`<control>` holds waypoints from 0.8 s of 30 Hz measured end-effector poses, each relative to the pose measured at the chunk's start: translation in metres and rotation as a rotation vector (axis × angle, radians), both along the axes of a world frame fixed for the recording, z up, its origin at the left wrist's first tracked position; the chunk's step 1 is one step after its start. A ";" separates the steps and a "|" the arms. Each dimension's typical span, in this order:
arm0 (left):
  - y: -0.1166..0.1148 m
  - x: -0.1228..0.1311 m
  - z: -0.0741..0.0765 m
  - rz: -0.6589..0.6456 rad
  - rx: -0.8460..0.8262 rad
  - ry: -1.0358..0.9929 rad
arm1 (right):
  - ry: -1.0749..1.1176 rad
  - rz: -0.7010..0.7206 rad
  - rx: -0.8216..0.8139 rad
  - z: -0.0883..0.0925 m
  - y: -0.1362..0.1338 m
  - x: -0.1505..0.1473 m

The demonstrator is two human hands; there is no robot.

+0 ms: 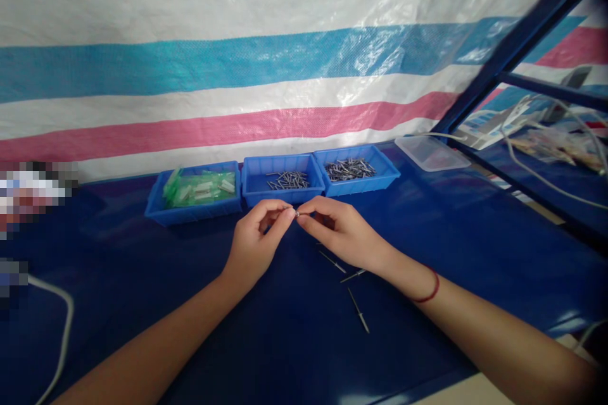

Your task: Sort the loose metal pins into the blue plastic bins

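Note:
My left hand (259, 234) and my right hand (342, 228) meet fingertip to fingertip above the table, in front of the bins. Both are closed in a pinch on a small silvery piece (297, 214), which looks like a blind rivet; the fingers hide most of it. Below my right hand several blind rivets lie loose, one rivet (358, 310) nearest to me and another rivet (332, 261) closer to the hand. Behind the hands, the middle blue bin (282, 195) holds thin metal pins or rivets. More rivets (351, 169) fill the right blue bin (363, 186).
The left blue bin (199, 210) holds small green-and-white packets (202, 188). A clear plastic lid (432, 154) lies right of the bins. A dark blue metal frame (513, 50) rises at the right. At the left a white cable (69, 323) crosses the blue table (266, 342); striped sheeting hangs behind.

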State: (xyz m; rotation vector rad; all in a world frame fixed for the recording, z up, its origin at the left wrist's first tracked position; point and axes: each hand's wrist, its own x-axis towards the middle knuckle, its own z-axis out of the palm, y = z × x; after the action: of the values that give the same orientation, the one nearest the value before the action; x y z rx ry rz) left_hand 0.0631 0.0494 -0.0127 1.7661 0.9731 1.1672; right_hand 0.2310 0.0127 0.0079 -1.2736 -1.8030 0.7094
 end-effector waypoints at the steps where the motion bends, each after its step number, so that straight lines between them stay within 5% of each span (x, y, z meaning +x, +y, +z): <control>1: 0.000 0.000 0.000 -0.002 0.005 0.000 | 0.005 -0.003 0.002 0.000 0.000 0.000; 24: 0.004 -0.003 -0.004 0.011 0.092 0.053 | 0.095 -0.118 0.048 0.001 0.002 0.002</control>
State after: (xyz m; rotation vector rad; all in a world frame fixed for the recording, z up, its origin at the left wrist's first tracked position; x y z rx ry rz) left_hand 0.0597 0.0535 -0.0169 1.8749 0.9750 1.1943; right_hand 0.2331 0.0145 0.0090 -1.2814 -1.6446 0.6460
